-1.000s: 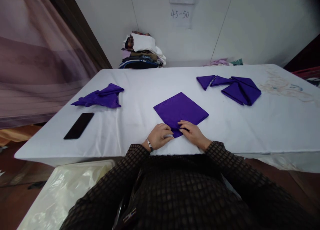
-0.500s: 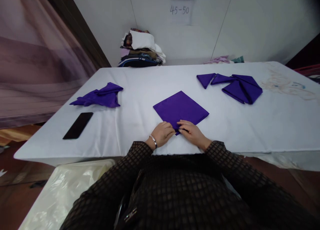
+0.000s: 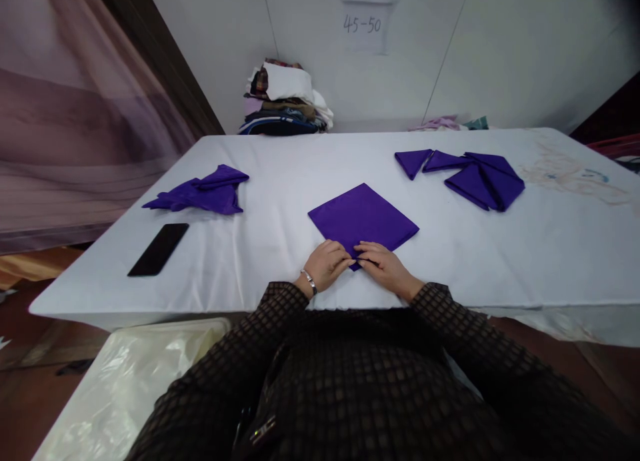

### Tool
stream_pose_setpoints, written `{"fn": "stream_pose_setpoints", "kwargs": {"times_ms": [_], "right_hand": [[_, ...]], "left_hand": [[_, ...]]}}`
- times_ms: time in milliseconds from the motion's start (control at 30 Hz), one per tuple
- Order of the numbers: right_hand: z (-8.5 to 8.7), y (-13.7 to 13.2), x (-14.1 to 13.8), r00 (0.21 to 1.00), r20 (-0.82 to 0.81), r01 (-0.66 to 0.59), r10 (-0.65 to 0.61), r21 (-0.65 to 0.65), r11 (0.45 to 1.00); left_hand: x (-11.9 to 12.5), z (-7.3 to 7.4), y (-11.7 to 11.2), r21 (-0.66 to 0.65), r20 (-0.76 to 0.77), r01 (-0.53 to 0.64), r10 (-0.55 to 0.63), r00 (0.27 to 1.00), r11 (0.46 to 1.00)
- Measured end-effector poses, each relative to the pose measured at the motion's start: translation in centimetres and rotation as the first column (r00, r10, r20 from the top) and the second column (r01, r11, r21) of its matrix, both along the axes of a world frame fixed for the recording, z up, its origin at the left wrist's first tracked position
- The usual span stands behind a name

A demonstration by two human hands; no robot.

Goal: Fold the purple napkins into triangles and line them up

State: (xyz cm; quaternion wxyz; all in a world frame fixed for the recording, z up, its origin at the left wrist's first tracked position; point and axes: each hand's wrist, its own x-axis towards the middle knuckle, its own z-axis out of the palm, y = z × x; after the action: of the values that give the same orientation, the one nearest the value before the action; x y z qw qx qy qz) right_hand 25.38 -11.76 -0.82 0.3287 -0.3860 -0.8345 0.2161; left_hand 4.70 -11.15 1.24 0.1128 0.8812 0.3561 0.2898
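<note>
A purple cloth napkin (image 3: 363, 214) lies as a diamond on the white table (image 3: 280, 247), its near corner pointing at me. My left hand (image 3: 327, 264) and my right hand (image 3: 383, 266) meet at that near corner, fingers curled and pinching the cloth from both sides. A bracelet sits on my left wrist. Most of the napkin lies flat beyond my fingers.
A crumpled purple napkin pile (image 3: 203, 193) lies at the left, with a black phone (image 3: 159, 249) nearer the edge. Folded purple napkins (image 3: 475, 177) sit at the back right. Stacked clothes (image 3: 285, 101) rest against the wall. A plastic-covered bin (image 3: 125, 381) stands below the table's left.
My hands have drawn closer together over the napkin's near corner, hiding the small tip that showed between them. The napkin has not shifted.
</note>
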Motion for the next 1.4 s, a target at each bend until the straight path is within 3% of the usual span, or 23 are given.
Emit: {"fn": "stream_pose_setpoints", "kwargs": {"times_ms": [133,367,600,800,1033,1167,1400], "right_hand": [[0.2,0.0,-0.1,0.995,-0.096,0.015,-0.017,-0.025,1.000],[0.3,-0.1,-0.1,0.986,-0.162,0.031,-0.039,-0.050,0.998],[0.2,-0.1,-0.1,0.984,-0.172,0.039,-0.040,-0.006,0.999],[0.3,-0.1,-0.1,0.986,-0.153,0.065,-0.061,0.021,0.998],[0.7,-0.4,-0.1,0.992,-0.076,-0.095,0.097,0.026,0.995],[0.7,-0.4,-0.1,0.989,-0.035,-0.140,0.140,0.018,0.990],[0.0,-0.3,-0.5,0.994,-0.024,-0.108,0.108,0.015,0.994]], "left_hand": [[-0.3,0.2,-0.5,0.036,0.006,0.017,-0.017,1.000,0.999],[0.1,0.1,-0.7,0.028,-0.209,0.077,-0.069,0.975,0.997],[1.2,0.5,-0.9,0.067,-0.376,0.053,-0.024,0.926,0.996],[1.1,0.5,-1.1,0.136,-0.324,0.053,-0.006,0.946,0.989],[1.1,0.3,-1.2,0.236,-0.207,-0.028,0.078,0.975,0.971],[1.1,0.6,-1.1,0.214,-0.138,-0.041,0.072,0.988,0.976],[1.2,0.3,-0.9,0.128,-0.145,0.005,0.014,0.989,0.992]]}}
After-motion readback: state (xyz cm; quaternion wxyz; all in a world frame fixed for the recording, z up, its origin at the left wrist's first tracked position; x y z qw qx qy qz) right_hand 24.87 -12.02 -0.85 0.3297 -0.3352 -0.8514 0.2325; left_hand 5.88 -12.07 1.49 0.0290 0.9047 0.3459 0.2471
